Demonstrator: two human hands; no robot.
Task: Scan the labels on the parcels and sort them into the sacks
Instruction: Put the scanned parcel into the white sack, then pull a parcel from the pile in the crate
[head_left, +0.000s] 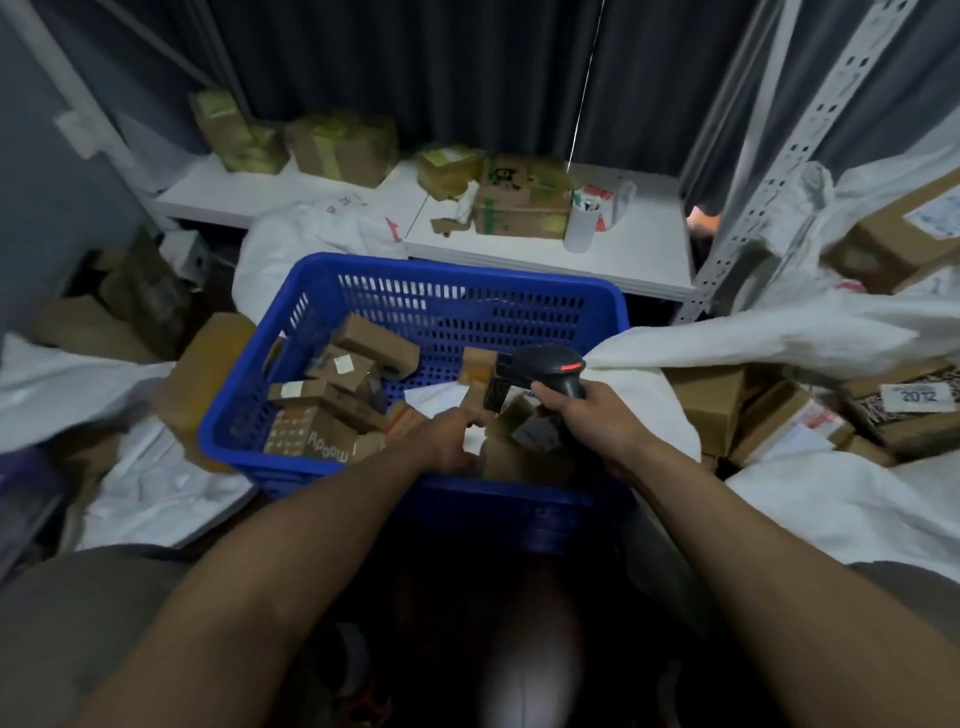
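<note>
Right hand grips a black scanner by its handle, aimed down into a blue basket of small brown parcels. Left hand rests on the nearest parcel, probably to show its label; its grip is unclear. White sacks lie alongside.

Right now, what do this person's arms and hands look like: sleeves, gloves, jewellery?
No gloves on the left hand or right hand; no ring, watch or band shows. The left forearm and right forearm are bare, no sleeve showing. Grey cloth at the lower corners may be clothing.
</note>
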